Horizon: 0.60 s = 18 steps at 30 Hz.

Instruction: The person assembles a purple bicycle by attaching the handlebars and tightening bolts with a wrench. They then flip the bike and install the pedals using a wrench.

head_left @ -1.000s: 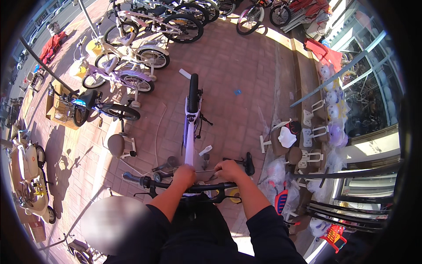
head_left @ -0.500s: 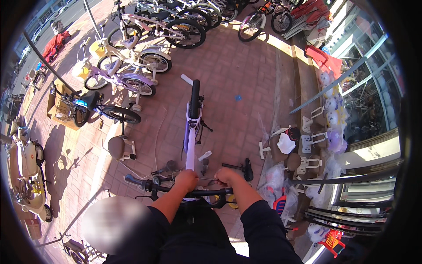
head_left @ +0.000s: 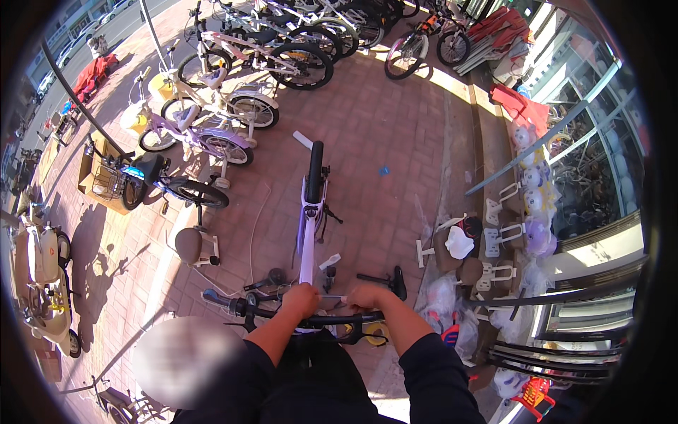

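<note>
The left hand (head_left: 301,300), its fingers curled inward, is at the near end of the pale lilac metal tube (head_left: 306,247) of an upside-down-looking or tipped bicycle (its exact stance is hard to tell from above), which runs straight away from that hand to a black rubber tyre (head_left: 315,169). The right hand (head_left: 364,297), also with bent fingers, is just beside it to the right, and a thin, pale, straight rod (head_left: 330,297) spans the gap between the two; I cannot tell how firmly either hand grips, since the fingers hide their contacts. On the near side of both hands passes a black curved handlebar (head_left: 339,321), ending well left of the left hand in a grey-blue rubber grip (head_left: 215,297). A small white flat piece (head_left: 330,261) lies beyond the hands, a black padded saddle on a dark post (head_left: 398,284) near the right hand on its right, and a round brown-topped seat (head_left: 188,245) well to the left of the left hand
</note>
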{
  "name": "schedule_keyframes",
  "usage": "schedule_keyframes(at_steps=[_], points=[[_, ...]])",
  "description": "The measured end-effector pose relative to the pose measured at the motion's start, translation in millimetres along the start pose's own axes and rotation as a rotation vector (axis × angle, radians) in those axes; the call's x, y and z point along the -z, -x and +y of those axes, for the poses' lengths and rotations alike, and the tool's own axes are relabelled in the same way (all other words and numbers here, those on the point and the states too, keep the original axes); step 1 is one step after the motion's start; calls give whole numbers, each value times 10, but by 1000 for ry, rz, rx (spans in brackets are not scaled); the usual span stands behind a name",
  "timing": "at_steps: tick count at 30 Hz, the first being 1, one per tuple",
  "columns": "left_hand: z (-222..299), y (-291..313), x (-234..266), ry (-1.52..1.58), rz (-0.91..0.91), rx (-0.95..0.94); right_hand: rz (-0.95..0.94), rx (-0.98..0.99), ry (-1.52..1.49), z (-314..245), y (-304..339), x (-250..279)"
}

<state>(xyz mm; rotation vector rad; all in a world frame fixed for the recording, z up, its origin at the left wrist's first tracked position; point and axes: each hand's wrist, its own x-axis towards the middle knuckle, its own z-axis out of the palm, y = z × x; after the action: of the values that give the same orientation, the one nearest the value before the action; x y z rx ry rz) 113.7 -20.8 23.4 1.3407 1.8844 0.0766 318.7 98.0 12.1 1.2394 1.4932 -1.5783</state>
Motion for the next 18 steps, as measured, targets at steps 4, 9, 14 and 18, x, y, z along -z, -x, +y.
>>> schedule_keyframes(at_steps=[4, 9, 14, 18], points=[[-55, -4, -23, -60, 9, -6, 430, 717, 438, 124, 100, -98], [36, 47, 138, 31, -53, 17, 190, 224, 53, 96, -81, -2], [-40, 35, 95, 26, -50, 36, 275, -63, 106, -203, -42, -178], [-128, -9, 45, -28, -25, 42, 689, 669, 628, 130, -180, -229]])
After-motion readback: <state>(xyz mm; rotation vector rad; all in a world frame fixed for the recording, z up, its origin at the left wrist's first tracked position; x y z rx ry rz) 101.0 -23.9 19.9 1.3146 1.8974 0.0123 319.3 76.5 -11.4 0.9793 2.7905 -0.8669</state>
